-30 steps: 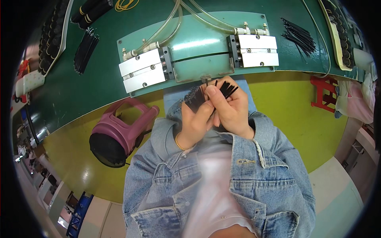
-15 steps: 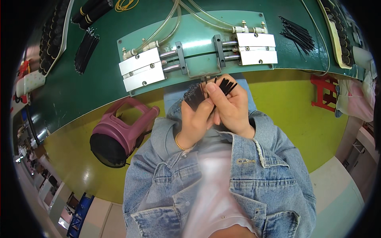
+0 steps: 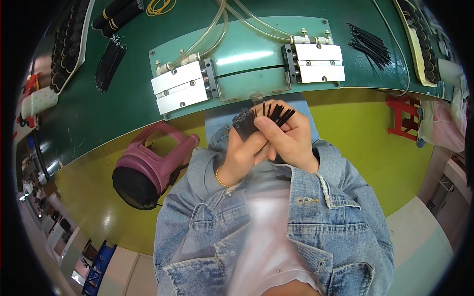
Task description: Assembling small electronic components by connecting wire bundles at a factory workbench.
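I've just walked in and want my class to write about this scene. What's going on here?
Someone in a denim jacket is handling thin black rods bare-handed. The left hand holds a dense bundle, close against the right hand, which holds a smaller, fanned-out bunch. Just beyond them, a green plate with two silver blocks, one left and one right, sits on the dark green table. Other black rods lie to both sides.

Fingers (image 3: pixel 271 131) hide the near ends of the black strands (image 3: pixel 278 113); clear hoses (image 3: pixel 213 25) are cut off at the far edge.
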A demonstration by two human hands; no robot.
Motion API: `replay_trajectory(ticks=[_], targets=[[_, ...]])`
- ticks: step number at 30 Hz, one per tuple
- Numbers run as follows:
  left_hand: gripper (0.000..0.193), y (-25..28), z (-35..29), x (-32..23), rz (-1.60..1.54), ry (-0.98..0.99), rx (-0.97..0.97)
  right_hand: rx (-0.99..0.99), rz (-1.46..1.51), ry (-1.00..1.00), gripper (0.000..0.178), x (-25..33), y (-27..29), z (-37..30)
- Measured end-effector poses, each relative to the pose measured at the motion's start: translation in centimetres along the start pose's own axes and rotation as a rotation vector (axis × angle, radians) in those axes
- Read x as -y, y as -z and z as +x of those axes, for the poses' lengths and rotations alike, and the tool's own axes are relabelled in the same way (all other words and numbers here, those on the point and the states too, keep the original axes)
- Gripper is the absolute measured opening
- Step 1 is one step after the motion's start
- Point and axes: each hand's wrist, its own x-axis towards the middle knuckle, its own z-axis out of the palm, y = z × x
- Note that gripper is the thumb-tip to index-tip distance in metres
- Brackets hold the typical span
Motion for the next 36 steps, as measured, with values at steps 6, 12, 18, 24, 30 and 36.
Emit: replay_trajectory(ticks=[6,12,18,24,30,36], targets=[[0.022,-1.0,0.0,-0.1,-0.133,0.005,-0.091,-0.017,-0.143,0.050,0.015,-0.2,0.3,0.1],[0.021,-0.8,0.1,0.2,0.010,-0.030,-0.145,-0.022,-0.081,-0.017,0.017,0.6,-0.1,0.3],[0.014,-0.6,0.2,0.3,-0.041,-0.056,-0.098,-0.022,-0.106,-0.098,0.022,0.9,-0.1,0.7],[0.014,-0.7,0.4,0.5,-0.034,-0.073,-0.149,-0.066,-0.155,-0.029,0.023,0.5,-0.4,0.9],[0.015,-0.5,0.4,0.5,-0.042,-0.047,-0.152,-0.068,-0.181,-0.026,0.023,0.3,-0.3,1.1],[0.015,-0.5,0.6,0.4,-0.042,-0.048,-0.149,-0.079,-0.141,-0.037,0.024,0.3,-0.4,1.0]])
